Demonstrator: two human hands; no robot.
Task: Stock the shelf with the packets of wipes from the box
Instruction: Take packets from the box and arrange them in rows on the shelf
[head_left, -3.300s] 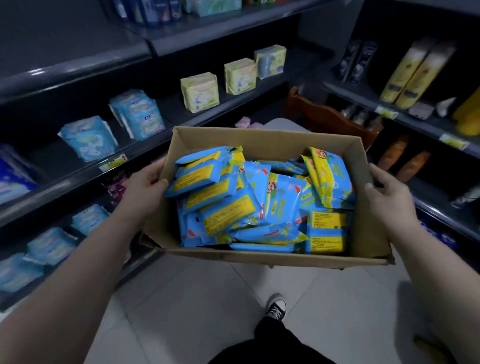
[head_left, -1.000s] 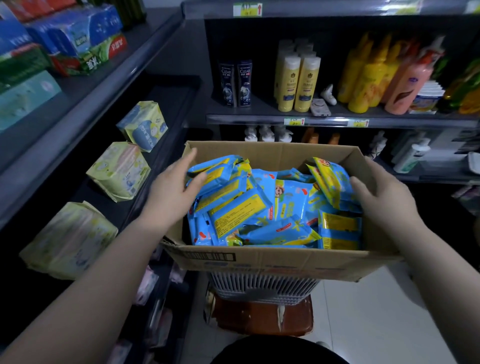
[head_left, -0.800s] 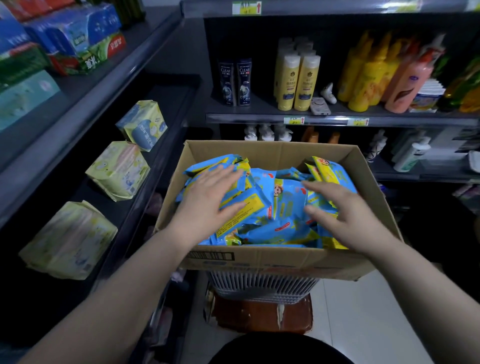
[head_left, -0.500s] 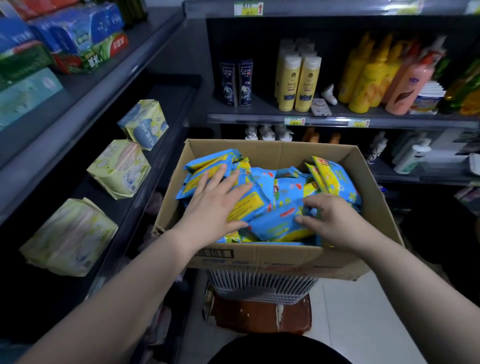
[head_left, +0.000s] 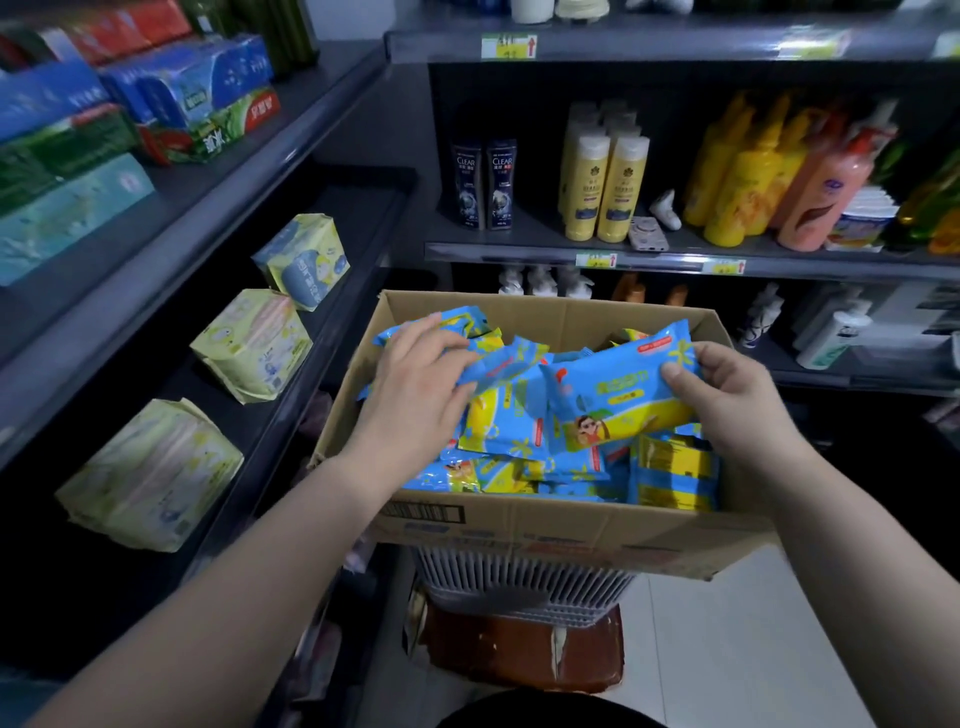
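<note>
Over the box, head view.

Item: packet of wipes, blue and yellow film, held clear of the heap, face up and tilted.

Right grip: thumb and curled fingers pinch the packet's right end, and the rest juts leftward from the grip.

Left grip: fingers curled on a second packet at the heap's left, thumb under its edge.

Handling, judged: light, soft and yielding, with slippery film. Take it by a short end or across the middle.

Shelf: to the left, near the box. No such packet shows on it.
</note>
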